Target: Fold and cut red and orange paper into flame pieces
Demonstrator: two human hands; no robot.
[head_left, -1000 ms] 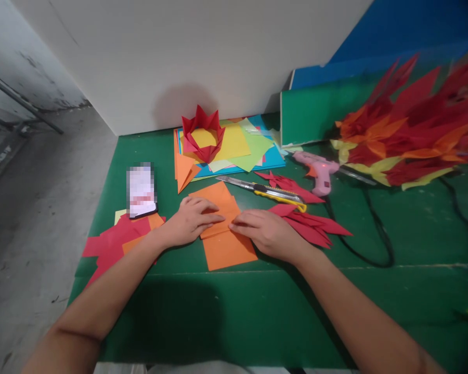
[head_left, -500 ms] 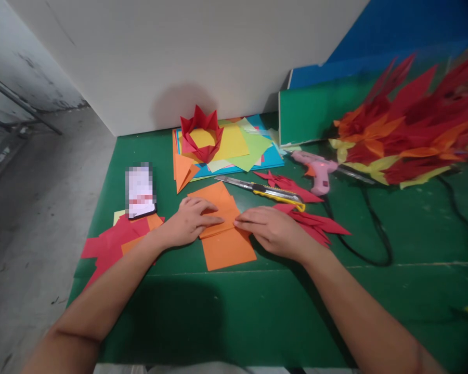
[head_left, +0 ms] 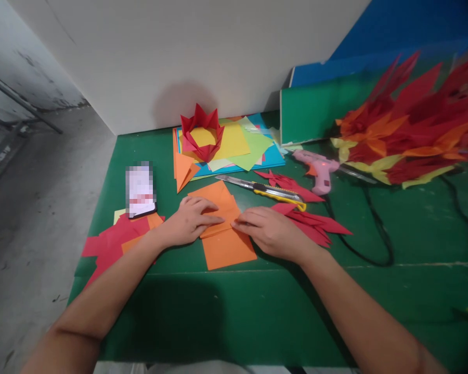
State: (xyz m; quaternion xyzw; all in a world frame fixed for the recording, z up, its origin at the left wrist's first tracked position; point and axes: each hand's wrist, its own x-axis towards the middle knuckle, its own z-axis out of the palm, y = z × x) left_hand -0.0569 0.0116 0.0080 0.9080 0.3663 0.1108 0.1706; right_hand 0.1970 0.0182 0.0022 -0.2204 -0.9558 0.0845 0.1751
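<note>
Several pieces of orange paper (head_left: 229, 252) overlap on the green table in front of me. My left hand (head_left: 189, 221) rests on the upper pieces, fingers spread and pressing the paper flat. At the right end of the folded edge, my right hand (head_left: 267, 228) has its thumb and fingertips pinched together on the orange paper; the exact grip is partly hidden by the fingers. Just beyond lies a utility knife (head_left: 263, 191) with its blade out. Red folded paper pieces (head_left: 312, 223) sit beside my right hand.
A phone (head_left: 141, 189) lies left, above red paper scraps (head_left: 119, 234). Behind stand a red paper ring (head_left: 203, 150) on coloured sheets (head_left: 237, 143) and an orange folded cone (head_left: 185, 171). A pink glue gun (head_left: 317, 169) with a cord and a paper flame bunch (head_left: 405, 130) occupy the right.
My right fingertips have shifted slightly left along the orange paper's edge. My left hand stays in place, and the view has moved very slightly.
</note>
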